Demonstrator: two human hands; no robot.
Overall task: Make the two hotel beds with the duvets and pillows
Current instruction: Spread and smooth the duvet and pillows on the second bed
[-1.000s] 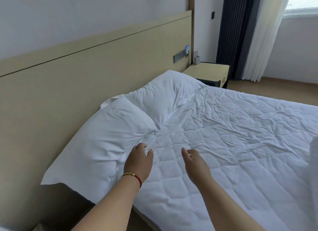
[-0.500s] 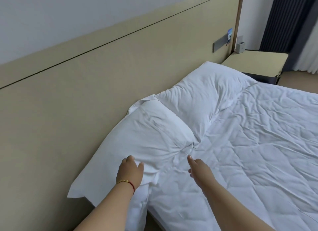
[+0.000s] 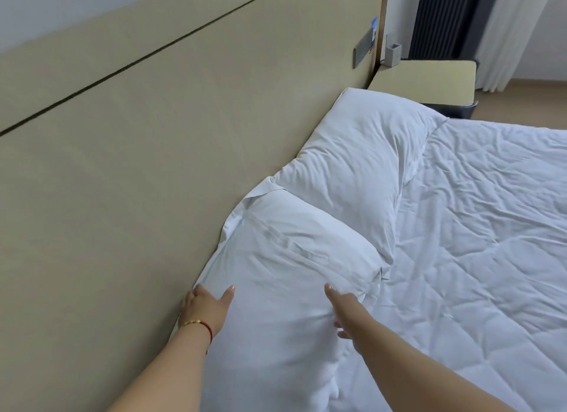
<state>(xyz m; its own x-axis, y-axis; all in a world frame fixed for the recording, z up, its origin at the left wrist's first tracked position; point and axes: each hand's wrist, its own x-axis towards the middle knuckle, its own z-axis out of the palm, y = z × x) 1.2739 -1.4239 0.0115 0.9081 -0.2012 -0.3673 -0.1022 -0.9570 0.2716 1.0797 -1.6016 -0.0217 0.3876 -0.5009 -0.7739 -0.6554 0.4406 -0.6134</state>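
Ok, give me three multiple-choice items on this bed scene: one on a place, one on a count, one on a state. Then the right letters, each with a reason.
1. Where does the near pillow lie?
A. against the headboard
B. on the nightstand
C. on the floor

2. How many pillows show on the bed?
A. one
B. two
C. four

3. How are the hands placed?
A. both clenched in the air
B. left hand and right hand at either side of the near pillow, thumbs extended
C. both on the nightstand

Answers:
1 A, its long edge runs along the headboard panel.
2 B, the near pillow and a far pillow lie end to end beside the duvet.
3 B, each hand touches the white fabric at one side of the pillow.
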